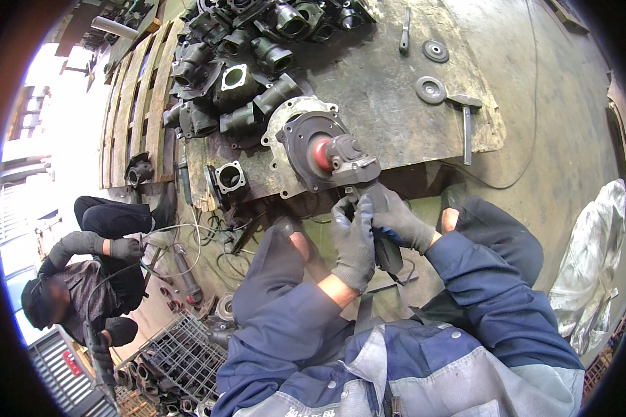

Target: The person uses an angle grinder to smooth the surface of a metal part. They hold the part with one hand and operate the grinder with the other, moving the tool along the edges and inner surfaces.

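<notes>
My left hand (353, 241), in a grey glove, wraps the body of an angle grinder (358, 170). My right hand (398, 219), also gloved, grips the grinder's handle just behind it. The grinder's red disc (321, 154) presses against a dark round metal housing (305, 142) that lies on a worn board (389, 104). Blue and grey sleeves cover both my forearms.
Several dark cast metal housings (243, 62) are piled at the board's far left. Two grinding discs (431, 89) and a hammer (467, 118) lie on the right. Another person (90, 278) crouches at the left near a wire crate (181, 354). A crumpled plastic sheet (598, 257) lies at the right.
</notes>
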Available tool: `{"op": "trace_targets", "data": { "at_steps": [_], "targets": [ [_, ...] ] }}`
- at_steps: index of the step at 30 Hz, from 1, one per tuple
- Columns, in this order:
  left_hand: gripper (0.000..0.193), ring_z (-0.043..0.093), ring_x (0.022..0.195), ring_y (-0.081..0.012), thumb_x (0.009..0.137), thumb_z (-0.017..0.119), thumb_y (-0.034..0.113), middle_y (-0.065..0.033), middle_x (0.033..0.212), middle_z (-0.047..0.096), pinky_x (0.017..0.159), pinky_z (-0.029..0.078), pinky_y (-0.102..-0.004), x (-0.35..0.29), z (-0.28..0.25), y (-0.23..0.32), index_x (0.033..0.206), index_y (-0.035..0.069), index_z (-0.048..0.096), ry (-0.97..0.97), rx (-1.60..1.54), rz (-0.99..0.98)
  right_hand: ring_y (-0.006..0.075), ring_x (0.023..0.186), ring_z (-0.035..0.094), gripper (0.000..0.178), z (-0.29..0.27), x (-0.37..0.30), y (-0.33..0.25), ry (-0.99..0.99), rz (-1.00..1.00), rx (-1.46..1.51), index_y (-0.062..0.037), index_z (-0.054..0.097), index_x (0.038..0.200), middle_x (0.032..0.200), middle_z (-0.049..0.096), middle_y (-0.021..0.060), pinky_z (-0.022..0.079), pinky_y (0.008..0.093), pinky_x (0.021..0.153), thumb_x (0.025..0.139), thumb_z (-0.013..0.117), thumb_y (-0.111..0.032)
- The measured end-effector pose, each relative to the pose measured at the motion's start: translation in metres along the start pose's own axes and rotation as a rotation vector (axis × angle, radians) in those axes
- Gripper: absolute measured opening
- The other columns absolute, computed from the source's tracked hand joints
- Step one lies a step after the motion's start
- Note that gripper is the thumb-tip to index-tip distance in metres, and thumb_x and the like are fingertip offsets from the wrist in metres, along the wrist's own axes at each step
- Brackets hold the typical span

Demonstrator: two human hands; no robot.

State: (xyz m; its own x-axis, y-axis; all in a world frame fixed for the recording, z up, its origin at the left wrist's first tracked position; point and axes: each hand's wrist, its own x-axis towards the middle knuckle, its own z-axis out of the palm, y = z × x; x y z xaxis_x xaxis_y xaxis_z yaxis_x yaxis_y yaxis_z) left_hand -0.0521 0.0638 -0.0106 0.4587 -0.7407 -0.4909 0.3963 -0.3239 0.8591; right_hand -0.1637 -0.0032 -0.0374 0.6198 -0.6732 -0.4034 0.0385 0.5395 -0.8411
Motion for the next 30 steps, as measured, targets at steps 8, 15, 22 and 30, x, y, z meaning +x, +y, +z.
{"op": "trace_targets", "data": {
  "at_steps": [8, 15, 22, 30],
  "targets": [
    [0.038, 0.06, 0.097, -0.0105, 0.106, 0.069, 0.03, -0.0056, 0.111, 0.068, 0.085, 0.052, -0.0283, 0.016, 0.009, -0.012, 0.125, -0.001, 0.059, -0.076, 0.047, -0.007, 0.0133, 0.104, 0.062, 0.046, -0.015, 0.003, 0.011, 0.092, -0.091, -0.041, -0.0034, 0.058, 0.128, 0.114, 0.066, 0.0044, 0.052, 0.0329, 0.097, 0.086, 0.074, -0.014],
    [0.038, 0.06, 0.091, -0.012, 0.105, 0.069, 0.032, -0.008, 0.107, 0.07, 0.081, 0.053, -0.031, 0.025, 0.013, -0.028, 0.12, -0.003, 0.063, -0.055, 0.103, -0.018, 0.014, 0.108, 0.063, 0.052, -0.019, 0.003, 0.02, 0.19, -0.007, -0.111, -0.0022, 0.056, 0.135, 0.12, 0.068, 0.0068, 0.052, 0.0333, 0.1, 0.087, 0.073, -0.012],
    [0.042, 0.061, 0.094, -0.0129, 0.105, 0.069, 0.033, -0.0097, 0.109, 0.071, 0.083, 0.053, -0.0313, 0.023, 0.014, -0.03, 0.123, -0.004, 0.063, -0.044, 0.043, -0.072, 0.0165, 0.105, 0.066, 0.046, -0.015, 0.001, 0.023, 0.278, -0.05, -0.115, -0.0018, 0.058, 0.132, 0.115, 0.07, 0.0089, 0.055, 0.0353, 0.094, 0.093, 0.074, -0.018],
    [0.045, 0.06, 0.094, -0.0124, 0.105, 0.069, 0.034, -0.0086, 0.109, 0.07, 0.084, 0.053, -0.0312, 0.012, 0.011, -0.026, 0.125, -0.005, 0.062, -0.073, 0.06, -0.062, 0.0155, 0.106, 0.065, 0.043, -0.008, -0.009, 0.017, 0.256, -0.009, -0.041, -0.0024, 0.059, 0.133, 0.116, 0.07, 0.0082, 0.054, 0.034, 0.095, 0.094, 0.071, -0.014]
  ]
}}
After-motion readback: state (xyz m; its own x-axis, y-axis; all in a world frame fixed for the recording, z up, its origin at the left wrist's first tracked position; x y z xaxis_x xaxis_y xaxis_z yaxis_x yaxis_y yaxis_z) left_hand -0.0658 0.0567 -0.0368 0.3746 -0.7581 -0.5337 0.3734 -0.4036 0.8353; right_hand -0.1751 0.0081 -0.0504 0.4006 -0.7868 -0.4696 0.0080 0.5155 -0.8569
